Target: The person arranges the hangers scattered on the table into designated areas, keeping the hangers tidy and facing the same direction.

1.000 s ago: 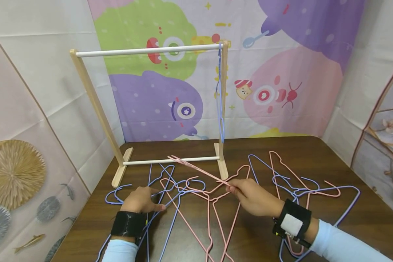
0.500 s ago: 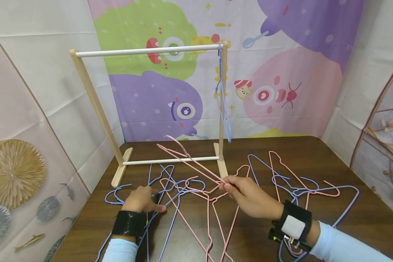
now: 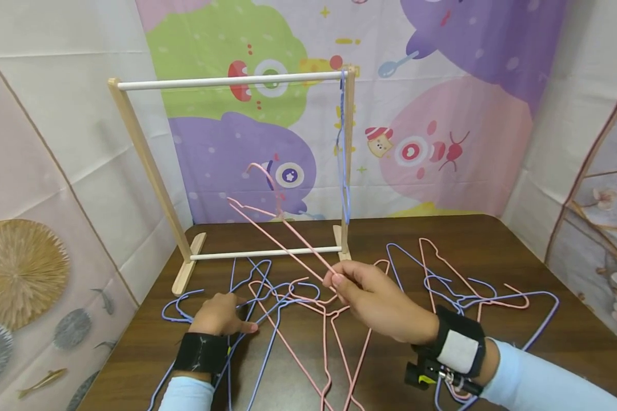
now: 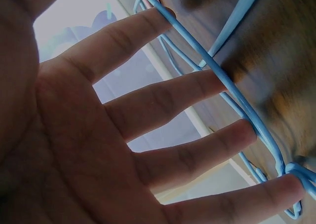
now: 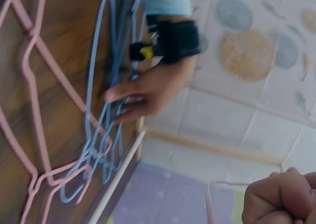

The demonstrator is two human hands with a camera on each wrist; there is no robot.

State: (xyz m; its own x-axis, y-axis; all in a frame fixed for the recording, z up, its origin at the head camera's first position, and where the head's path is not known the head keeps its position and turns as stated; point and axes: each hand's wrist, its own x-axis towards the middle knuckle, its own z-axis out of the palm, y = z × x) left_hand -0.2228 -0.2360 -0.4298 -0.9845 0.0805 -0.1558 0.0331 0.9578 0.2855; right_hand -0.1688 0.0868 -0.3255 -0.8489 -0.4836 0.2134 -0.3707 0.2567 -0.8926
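My right hand (image 3: 377,299) pinches one end of a pink hanger (image 3: 307,245). That hanger is raised and tilted above the table, its hook up at the far left end. In the right wrist view the right hand (image 5: 279,197) shows curled fingers. My left hand (image 3: 217,315) rests at a pile of blue hangers on the left of the table. Its fingers look spread and nearly straight in the left wrist view, the fingertips against a blue hanger (image 4: 205,54). Several pink hangers (image 3: 325,342) lie tangled with the blue ones at the middle.
A wooden rack with a white top bar (image 3: 231,81) stands at the back of the table. One or more blue hangers (image 3: 346,197) hang at its right end. Another tangle of blue and pink hangers (image 3: 544,324) lies at the right.
The right hand has moved left and slightly up, and the pink hanger's hooked end has swung upward. The left hand has stayed in place.
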